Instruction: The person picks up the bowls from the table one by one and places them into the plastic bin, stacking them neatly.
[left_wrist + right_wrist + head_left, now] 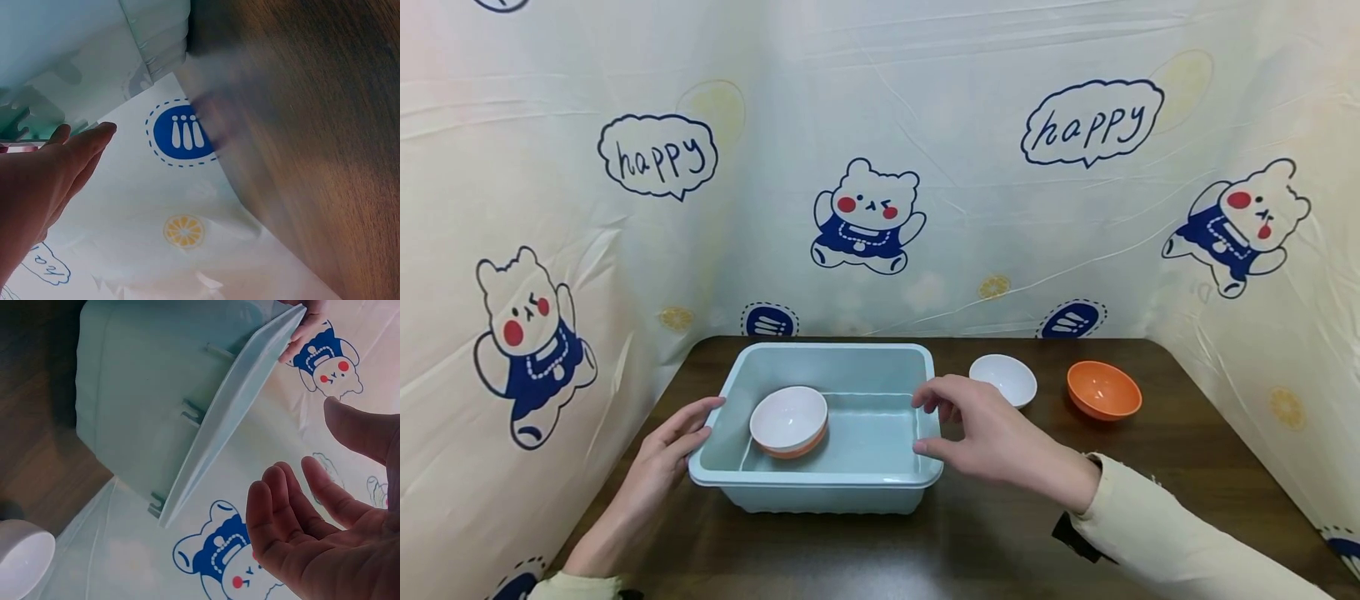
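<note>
A light blue plastic basin point(865, 450) stands on the dark wooden table. Inside it, toward the left, a white bowl point(788, 417) is stacked on an orange bowl point(793, 452), of which only the lower edge shows. My left hand point(662, 454) touches the basin's left rim with fairly straight fingers point(87, 140). By the right rim hovers my right hand point(981, 425), its thumb and fingers spread apart and loosely bent. The right wrist view shows a gap between that hand point(312, 531) and the basin point(156, 394), with nothing in its grasp.
To the right of the basin, a second white bowl point(1004, 379) stands behind my right hand, and a second orange bowl point(1103, 390) is farther right. A printed cloth point(970, 225) with bears hangs behind and along both sides of the table point(820, 554).
</note>
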The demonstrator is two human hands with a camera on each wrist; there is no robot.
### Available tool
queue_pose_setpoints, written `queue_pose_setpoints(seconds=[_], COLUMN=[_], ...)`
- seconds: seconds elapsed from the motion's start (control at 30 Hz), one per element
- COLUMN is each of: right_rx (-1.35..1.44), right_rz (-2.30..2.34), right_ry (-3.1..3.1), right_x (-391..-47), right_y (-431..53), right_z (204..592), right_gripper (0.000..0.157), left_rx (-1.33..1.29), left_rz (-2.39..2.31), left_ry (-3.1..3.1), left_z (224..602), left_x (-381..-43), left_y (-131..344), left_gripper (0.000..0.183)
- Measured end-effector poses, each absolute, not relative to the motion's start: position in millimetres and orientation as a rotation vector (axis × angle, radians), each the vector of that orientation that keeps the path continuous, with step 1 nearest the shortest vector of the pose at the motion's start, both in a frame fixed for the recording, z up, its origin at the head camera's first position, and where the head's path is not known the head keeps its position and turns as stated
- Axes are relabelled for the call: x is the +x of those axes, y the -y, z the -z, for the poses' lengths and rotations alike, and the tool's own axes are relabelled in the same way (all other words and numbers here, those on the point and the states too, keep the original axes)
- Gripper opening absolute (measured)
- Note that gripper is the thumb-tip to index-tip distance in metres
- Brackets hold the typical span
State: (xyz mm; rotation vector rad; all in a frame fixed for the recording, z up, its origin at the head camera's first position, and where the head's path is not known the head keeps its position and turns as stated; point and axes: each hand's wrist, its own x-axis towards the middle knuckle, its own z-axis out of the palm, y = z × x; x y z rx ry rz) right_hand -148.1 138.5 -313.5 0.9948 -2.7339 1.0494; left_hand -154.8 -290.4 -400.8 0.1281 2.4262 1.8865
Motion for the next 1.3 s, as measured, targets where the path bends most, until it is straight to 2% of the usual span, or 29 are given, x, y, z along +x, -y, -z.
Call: queue_pose_setpoints(seconds=[0.9,1.3], right_rx=[0.721,0.623], right_rz=[-1.120,-1.129], right_ry=[2.724,2.768], right_x=[-129,-134], right_y=[-175,-192], right_z=[345,367], right_gripper=[0.033,0.043], left_rx=[0.115,0.136], left_rz=[-1.881,-1.912], left_ry=[-2.434,-2.429], left_z=[400,402], left_x=[-156,-156], left_y=[290,291], left_gripper=[0.051,0.050])
